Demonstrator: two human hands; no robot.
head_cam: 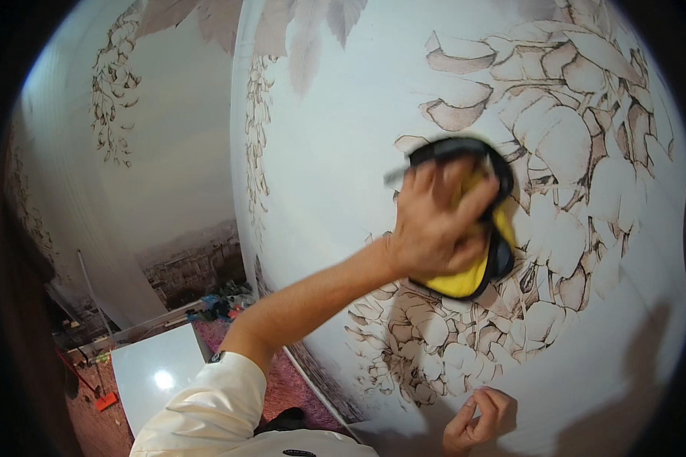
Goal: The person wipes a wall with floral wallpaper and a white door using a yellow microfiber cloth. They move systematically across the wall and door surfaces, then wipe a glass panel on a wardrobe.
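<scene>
My left hand (440, 223) presses a yellow cloth with a black border (449, 284) against the wallpapered wall (331, 165). The hand and upper cloth are blurred, and part of the cloth is folded over, showing a dark side. Around the cloth, the wallpaper bears a printed cluster of outlined petals (560, 137) in brown and white. Low at the right, my right hand (483, 420) is close to the wall with its fingers curled, thumb tip near the index fingertip. Nothing shows in it; its wrist runs out of the picture.
A glossy white panel or tabletop (154, 371) is at lower left, near a pinkish carpet (297, 388). Beyond it are a red-orange tool head (107, 401), a thin pole (94, 291) and a heap of coloured scraps (223, 303). Another papered wall (177, 143) meets this one at a corner.
</scene>
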